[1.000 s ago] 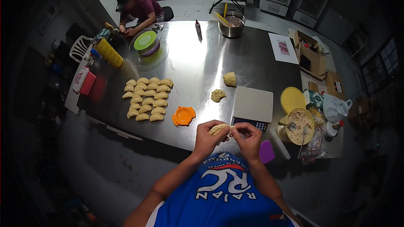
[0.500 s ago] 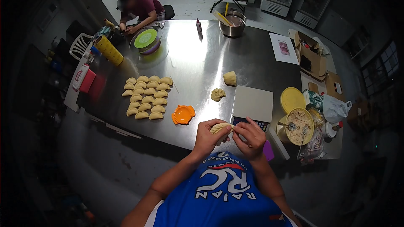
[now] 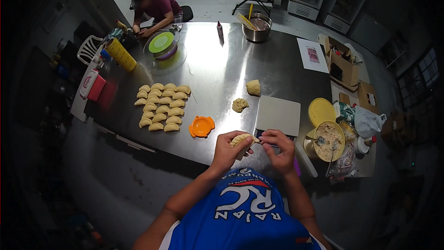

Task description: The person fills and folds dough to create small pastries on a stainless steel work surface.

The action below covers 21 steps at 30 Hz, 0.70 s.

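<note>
My left hand (image 3: 227, 150) is closed around a pale dough empanada (image 3: 241, 140) with a pleated, rope-like edge, held above the table's front edge. At its right end, the thumb and fingertips of my right hand (image 3: 279, 150) are bent together in a pinch on the tip of the edge. Left of my hands lies an open orange dough press (image 3: 201, 127). Several folded empanadas (image 3: 162, 109) sit in rows farther left. Ahead are a rough dough lump (image 3: 240, 105) and a smoother dough piece (image 3: 253, 87).
A kitchen scale (image 3: 278, 115) stands just beyond my right hand. To its right are a tub of filling (image 3: 341, 141) with spoons and a yellow lid (image 3: 322, 111). A steel pot (image 3: 256, 28) stands at the far edge. Another person (image 3: 159, 9) sits at the far left.
My right hand has shifted slightly right and its fingers have curled in more at the empanada's tip. My left hand keeps its hold almost unmoved.
</note>
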Tool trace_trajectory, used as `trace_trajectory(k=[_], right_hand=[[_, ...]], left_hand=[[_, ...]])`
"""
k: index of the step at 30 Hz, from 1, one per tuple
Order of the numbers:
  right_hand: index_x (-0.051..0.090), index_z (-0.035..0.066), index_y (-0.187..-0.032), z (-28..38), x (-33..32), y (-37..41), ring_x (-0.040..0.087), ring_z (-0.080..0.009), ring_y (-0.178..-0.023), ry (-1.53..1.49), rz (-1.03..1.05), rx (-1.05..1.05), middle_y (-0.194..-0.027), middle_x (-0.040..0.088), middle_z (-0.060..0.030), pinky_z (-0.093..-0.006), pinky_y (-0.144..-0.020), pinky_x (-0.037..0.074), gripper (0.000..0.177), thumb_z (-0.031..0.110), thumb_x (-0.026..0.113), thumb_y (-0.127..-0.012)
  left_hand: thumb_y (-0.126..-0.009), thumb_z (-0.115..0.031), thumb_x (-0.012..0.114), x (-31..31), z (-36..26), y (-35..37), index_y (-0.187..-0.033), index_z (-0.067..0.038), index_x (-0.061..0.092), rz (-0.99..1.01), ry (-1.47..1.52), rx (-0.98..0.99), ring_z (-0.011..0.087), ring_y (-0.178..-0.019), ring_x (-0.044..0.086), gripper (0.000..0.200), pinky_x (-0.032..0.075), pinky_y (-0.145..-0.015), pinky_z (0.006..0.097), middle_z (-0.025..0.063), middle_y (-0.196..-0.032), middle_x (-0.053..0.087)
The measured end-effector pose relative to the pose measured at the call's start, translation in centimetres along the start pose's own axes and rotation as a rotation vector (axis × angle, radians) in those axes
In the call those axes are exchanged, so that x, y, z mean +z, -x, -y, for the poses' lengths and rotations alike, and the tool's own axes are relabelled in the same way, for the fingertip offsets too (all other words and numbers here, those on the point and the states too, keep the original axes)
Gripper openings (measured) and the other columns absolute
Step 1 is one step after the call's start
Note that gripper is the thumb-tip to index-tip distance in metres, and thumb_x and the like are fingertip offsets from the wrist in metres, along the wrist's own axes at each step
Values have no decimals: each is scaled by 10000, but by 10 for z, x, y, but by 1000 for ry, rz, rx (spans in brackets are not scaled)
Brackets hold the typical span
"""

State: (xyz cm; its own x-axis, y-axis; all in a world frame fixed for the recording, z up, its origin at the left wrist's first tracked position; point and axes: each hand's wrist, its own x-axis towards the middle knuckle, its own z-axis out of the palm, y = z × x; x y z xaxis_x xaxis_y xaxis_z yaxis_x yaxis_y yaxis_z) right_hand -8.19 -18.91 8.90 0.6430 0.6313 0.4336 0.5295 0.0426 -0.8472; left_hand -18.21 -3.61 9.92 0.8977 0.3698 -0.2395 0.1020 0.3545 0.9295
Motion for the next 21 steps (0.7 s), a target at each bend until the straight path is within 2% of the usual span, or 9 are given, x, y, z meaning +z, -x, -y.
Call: trace_trajectory(k=[2,3,5,11,18,21], right_hand=[[677,-9,-939,-7,4,5,620,-144,-838,-348,-123,281,-914,647,-92,-273,-801,479,102,15,637,-849],[677,-9,-939,-10,7,6,620,-144,-838,-347,-124,280,-914,647,-92,-273,-801,479,102,15,637,-849],[676,-10,-921,-18,12,11,613,-111,-817,-562,-49,406,-884,650,-64,-237,-774,484,73,20,654,-859],[673,-7,-886,-19,18,9,616,-95,-798,-621,-38,498,-858,660,-50,-238,-763,500,70,34,699,-836],[672,-7,-851,-21,18,10,634,-108,-783,-434,-39,413,-822,667,-57,-249,-781,507,76,45,718,-821],[667,-8,-866,-20,17,11,629,-107,-795,-379,-26,396,-840,663,-57,-251,-773,510,87,47,718,-823]], left_hand=[[-896,-181,653,2,1,1,-977,44,635,32,24,-3,156,-657,671,239,547,-568,245,106,-802,668],[-896,-181,653,3,2,0,-977,44,635,33,23,-2,156,-657,671,239,547,-568,245,106,-802,668],[-902,-179,646,5,4,0,-979,44,635,42,36,11,157,-663,671,236,550,-578,249,106,-807,668],[-911,-173,636,5,3,-1,-991,46,633,60,-98,74,154,-679,672,233,545,-585,245,102,-822,671],[-913,-178,633,-1,4,-2,-993,39,640,89,-155,90,141,-665,665,231,531,-571,232,90,-802,668],[-886,-158,663,-11,-4,-7,-1073,32,621,173,-204,-8,132,-709,660,270,534,-608,235,88,-856,671]])
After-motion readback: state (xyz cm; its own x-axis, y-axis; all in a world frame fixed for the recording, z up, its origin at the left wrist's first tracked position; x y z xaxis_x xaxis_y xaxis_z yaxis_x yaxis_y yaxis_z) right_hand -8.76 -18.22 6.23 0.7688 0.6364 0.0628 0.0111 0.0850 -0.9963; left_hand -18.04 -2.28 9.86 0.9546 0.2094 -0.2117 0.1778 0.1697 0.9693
